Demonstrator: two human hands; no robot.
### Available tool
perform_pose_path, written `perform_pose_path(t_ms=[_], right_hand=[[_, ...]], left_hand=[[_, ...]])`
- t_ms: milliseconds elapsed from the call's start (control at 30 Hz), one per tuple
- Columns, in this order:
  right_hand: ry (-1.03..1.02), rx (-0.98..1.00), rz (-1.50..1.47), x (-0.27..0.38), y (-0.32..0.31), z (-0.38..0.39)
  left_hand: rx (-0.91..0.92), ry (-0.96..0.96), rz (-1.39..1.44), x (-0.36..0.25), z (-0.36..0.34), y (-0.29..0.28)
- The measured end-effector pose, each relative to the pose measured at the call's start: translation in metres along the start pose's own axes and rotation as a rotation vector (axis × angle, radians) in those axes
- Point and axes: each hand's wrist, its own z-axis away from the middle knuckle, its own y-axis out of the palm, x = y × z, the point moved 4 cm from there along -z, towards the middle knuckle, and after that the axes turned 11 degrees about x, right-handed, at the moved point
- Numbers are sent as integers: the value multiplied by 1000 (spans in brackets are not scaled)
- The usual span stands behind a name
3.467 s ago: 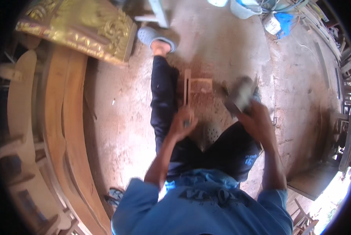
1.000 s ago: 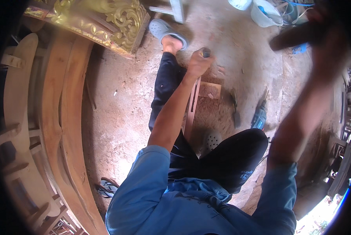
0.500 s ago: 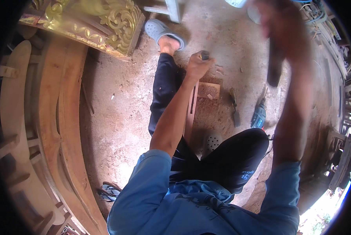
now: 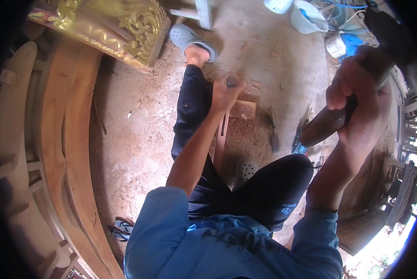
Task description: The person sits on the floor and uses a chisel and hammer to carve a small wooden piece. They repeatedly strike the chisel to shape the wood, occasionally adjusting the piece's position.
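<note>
Near the centre of the frame, the left hand (image 4: 223,98) is wrapped around a round, dark-ended tool handle (image 4: 231,82), above a narrow, slotted, light-brown wooden strip (image 4: 220,139) that runs down toward the black trousers (image 4: 264,186). At the right of the frame, the right hand (image 4: 364,104) grips a thick, rounded, dark brown club-like tool (image 4: 321,126), well apart from the left. Between the hands, a flat brown wooden block (image 4: 243,110) and a slim, dark-bladed hand tool (image 4: 275,139) lie on the dusty floor (image 4: 138,153).

Glare lower right; floor (image 4: 127,160) unevenly lit; edges bent.
</note>
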Motion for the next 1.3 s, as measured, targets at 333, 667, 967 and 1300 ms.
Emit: perform_pose_path(t_ms=[333,667,967,1300], right_hand=[[-226,44,363,42,-62,-10],[484,576,1101,-178,73,1],[120,149,591,-132,13,-32],[294,619,807,-193,21,53]], left_hand=[[-15,-34,75,12,-30,-4],[98,178,169,29,-34,12],[198,27,9,49,-30,12],[198,140,-108,28,55,10]])
